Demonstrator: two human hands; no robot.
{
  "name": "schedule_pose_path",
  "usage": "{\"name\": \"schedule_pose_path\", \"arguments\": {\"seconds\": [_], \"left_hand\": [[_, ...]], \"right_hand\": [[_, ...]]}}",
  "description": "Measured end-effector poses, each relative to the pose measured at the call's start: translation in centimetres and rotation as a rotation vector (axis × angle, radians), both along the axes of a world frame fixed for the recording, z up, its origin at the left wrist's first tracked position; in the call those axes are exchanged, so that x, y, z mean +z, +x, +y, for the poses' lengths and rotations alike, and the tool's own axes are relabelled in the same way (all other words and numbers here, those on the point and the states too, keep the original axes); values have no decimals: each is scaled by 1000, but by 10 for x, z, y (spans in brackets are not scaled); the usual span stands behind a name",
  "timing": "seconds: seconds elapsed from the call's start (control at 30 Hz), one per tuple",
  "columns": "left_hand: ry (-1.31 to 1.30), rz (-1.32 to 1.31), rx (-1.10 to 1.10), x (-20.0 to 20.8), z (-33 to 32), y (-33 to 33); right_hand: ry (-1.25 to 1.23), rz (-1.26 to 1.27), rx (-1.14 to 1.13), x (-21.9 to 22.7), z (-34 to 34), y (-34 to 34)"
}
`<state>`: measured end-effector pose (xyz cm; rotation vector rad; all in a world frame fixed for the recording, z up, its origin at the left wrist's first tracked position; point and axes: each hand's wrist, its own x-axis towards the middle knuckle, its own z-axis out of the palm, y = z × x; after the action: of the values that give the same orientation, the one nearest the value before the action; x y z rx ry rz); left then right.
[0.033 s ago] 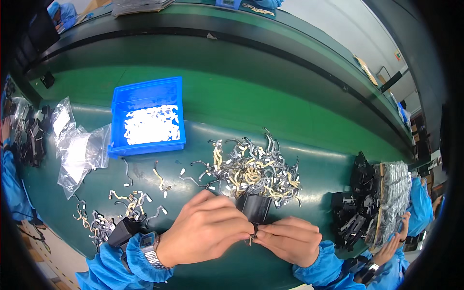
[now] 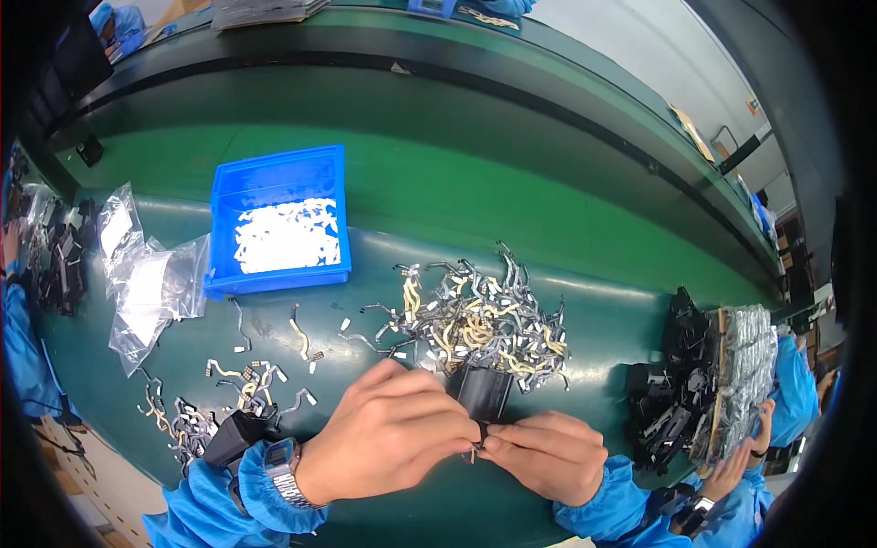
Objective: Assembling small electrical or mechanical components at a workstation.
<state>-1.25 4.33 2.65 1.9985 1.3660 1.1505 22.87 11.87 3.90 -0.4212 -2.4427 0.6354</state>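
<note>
A black box-shaped plastic housing [image 2: 484, 393] is held between my hands, its ribbed dark face turned up. My left hand [image 2: 393, 434] is closed, thumb and fingertips pinched at the housing's near end. Against them press the pinched fingertips of my right hand [image 2: 548, 454], also closed at that end. A short bit of thin wire [image 2: 472, 455] pokes out below the fingertips; most of it is hidden. Just beyond the housing spreads a heap of short grey and yellow wire harnesses [image 2: 480, 320] with white connectors.
A blue bin [image 2: 279, 282] of small white parts stands far left, beside clear plastic bags [image 2: 155, 292]. More harnesses [image 2: 196, 429] and a black housing [image 2: 236, 438] lie by my left forearm. Black parts [image 2: 662, 411] are piled right, near a co-worker's hands [image 2: 731, 470].
</note>
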Motion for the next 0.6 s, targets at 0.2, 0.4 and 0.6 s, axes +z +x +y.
{"name": "schedule_pose_path", "arguments": {"seconds": [0.2, 0.4, 0.6], "left_hand": [[15, -18, 14, -3, 5, 2], [125, -378, 12, 3, 0, 5], [-7, -608, 80, 5, -9, 12]], "right_hand": [[213, -33, 91, -1, 13, 1], [149, 113, 64, 13, 6, -8], [-88, 273, -96, 20, -3, -20]]}}
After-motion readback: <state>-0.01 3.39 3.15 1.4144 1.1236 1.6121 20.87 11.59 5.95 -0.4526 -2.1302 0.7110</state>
